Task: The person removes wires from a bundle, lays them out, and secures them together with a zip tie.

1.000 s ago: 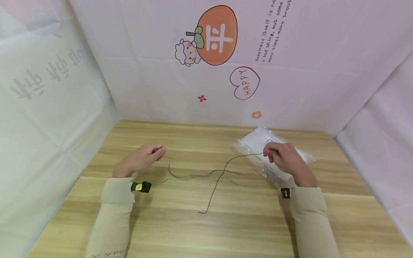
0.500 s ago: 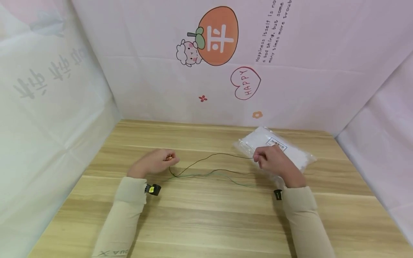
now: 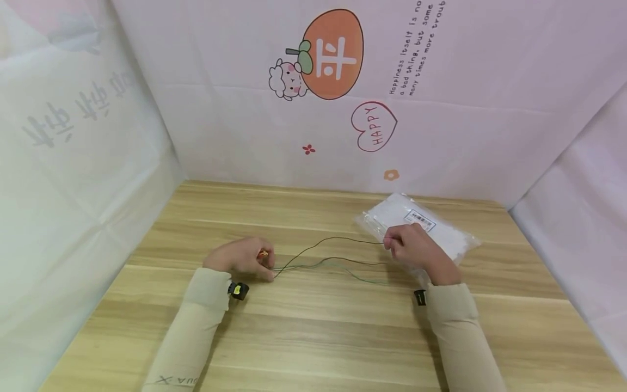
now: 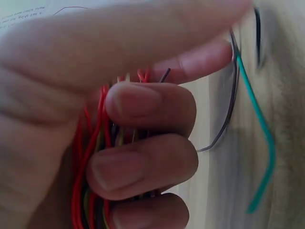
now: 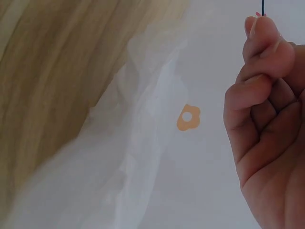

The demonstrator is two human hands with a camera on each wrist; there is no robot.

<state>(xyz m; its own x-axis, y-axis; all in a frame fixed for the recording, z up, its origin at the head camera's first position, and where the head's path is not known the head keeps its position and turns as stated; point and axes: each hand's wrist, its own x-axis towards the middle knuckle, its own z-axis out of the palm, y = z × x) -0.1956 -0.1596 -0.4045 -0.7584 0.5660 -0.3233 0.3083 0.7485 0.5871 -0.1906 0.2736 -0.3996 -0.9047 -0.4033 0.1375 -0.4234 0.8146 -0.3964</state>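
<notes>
In the head view my left hand [image 3: 245,256] is low over the table at left, near the left ends of the laid-out wires. Its lower fingers curl round a bundle of red, yellow and dark wires [image 4: 77,191]. Thumb and index finger reach past the bundle to a dark wire and a green wire [image 4: 259,119]. My right hand [image 3: 413,247] pinches the right end of a thin dark wire [image 3: 320,240], which arches down to my left fingertips. Below it, another dark wire [image 3: 338,258] and a green wire [image 3: 360,280] lie on the wood.
A clear plastic bag with white contents and a barcode label [image 3: 419,220] lies at the back right, partly under my right hand. The wooden table [image 3: 313,343] is bounded by printed white cloth [image 3: 235,136] behind and at both sides.
My left hand has moved right and lower, to the wires' left ends. The right hand has shifted slightly left; the dark wire's loose end has swung from the table's front to my left fingertips.
</notes>
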